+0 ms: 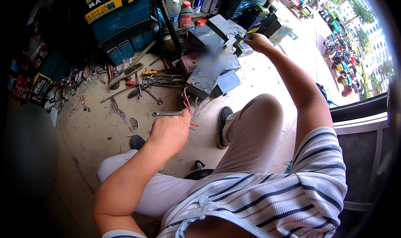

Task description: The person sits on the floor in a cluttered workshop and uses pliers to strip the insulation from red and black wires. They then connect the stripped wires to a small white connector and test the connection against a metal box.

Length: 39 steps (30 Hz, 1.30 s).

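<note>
Left hand (170,131) grips red wires (188,106) just above it, while right hand (258,41) pinches a small tool (242,36) at the batteries (217,50).

A yellow-and-black printed carton (102,2) sits on top of stacked dark blue boxes (125,27) at the back of the floor. On a shelf to their right stand 4 labelled bottles: 1 red-capped (185,13), 1 clear (175,10), 2 grey cans (206,2). A black-and-yellow packet (40,87) lies at the floor's left edge.
</note>
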Motion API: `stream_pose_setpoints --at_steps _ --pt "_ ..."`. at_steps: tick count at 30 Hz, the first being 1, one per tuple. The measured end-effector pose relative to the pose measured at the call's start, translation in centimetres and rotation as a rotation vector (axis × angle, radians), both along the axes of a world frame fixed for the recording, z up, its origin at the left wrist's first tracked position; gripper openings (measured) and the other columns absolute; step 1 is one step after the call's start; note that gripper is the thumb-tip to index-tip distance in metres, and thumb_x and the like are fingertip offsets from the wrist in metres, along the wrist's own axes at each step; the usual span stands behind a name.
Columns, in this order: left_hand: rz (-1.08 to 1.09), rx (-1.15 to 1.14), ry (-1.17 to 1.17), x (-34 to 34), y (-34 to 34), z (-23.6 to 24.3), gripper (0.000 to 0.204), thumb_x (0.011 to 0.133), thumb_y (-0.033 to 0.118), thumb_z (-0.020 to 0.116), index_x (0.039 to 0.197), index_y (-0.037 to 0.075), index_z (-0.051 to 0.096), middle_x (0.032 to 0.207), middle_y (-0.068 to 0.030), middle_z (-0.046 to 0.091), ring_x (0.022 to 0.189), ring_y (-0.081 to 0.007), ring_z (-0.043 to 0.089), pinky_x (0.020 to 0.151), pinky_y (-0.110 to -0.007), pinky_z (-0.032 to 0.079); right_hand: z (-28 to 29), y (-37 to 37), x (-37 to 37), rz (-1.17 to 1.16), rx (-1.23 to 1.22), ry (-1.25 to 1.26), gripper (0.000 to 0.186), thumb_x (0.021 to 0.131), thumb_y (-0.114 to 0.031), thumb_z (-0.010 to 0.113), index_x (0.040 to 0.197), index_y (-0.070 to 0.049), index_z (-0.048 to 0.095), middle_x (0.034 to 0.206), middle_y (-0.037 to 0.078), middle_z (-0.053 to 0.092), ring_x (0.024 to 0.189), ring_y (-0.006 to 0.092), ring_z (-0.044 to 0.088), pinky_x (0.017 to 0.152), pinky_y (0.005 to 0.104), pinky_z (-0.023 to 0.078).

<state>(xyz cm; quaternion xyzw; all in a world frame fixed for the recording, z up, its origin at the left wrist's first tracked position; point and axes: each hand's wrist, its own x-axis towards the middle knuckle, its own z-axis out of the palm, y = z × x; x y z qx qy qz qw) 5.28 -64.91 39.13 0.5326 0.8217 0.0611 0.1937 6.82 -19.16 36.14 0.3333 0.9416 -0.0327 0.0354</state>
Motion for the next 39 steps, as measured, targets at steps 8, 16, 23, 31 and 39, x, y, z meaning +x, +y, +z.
stream_pose_setpoints --at_steps 8,16,23,31,39 --pt "-0.017 -0.128 -0.01 -0.8 1.5 -2.3 0.019 0.078 0.01 0.059 0.092 0.0 0.051 0.076 -0.0186 0.067 0.074 -0.0342 0.067 0.064 -0.044 0.053 1.5 -1.0 -1.2 -0.026 0.094 -0.145 0.041 0.083 -0.044 0.06 0.1 -0.007 0.068 0.101 0.012 0.068 0.097 0.0294 0.064 0.081 0.0397 0.051" --pt "-0.012 -0.131 -0.038 -1.3 2.3 -2.1 0.018 0.078 0.009 0.057 0.093 0.001 0.052 0.076 -0.0185 0.066 0.074 -0.0347 0.066 0.065 -0.045 0.053 1.9 -1.3 -2.7 -0.032 0.119 -0.204 0.04 0.082 -0.043 0.061 0.101 -0.007 0.068 0.103 0.011 0.068 0.099 0.0287 0.064 0.081 0.039 0.051" --pt "-0.043 -0.098 -0.077 -1.4 2.5 -2.3 0.017 0.08 0.01 0.053 0.094 0.001 0.053 0.075 -0.0182 0.066 0.072 -0.0354 0.066 0.064 -0.046 0.052 1.7 -0.5 -3.7 0.02 0.197 -0.215 0.037 0.083 -0.044 0.062 0.098 -0.011 0.069 0.091 0.009 0.069 0.088 0.0264 0.066 0.072 0.0373 0.052" --pt "-0.073 -0.035 -0.102 -1.5 2.3 -2.3 0.016 0.081 0.011 0.051 0.094 0.001 0.052 0.072 -0.0183 0.065 0.069 -0.0363 0.065 0.061 -0.047 0.051 3.4 0.6 -6.2 0.064 0.184 -0.364 0.038 0.08 -0.041 0.062 0.102 -0.01 0.07 0.098 0.009 0.069 0.092 0.0262 0.065 0.076 0.0365 0.052" --pt "-0.07 -0.147 -0.208 -1.7 2.4 -0.9 0.017 0.083 0.013 0.051 0.095 0.001 0.05 0.07 -0.0184 0.064 0.067 -0.0376 0.064 0.059 -0.048 0.05 5.2 2.8 -11.3 -0.19 -0.282 -0.574 0.025 0.083 -0.029 0.058 0.073 -0.006 0.061 0.061 0.004 0.057 0.043 0.0118 0.048 0.039 0.0286 0.035"
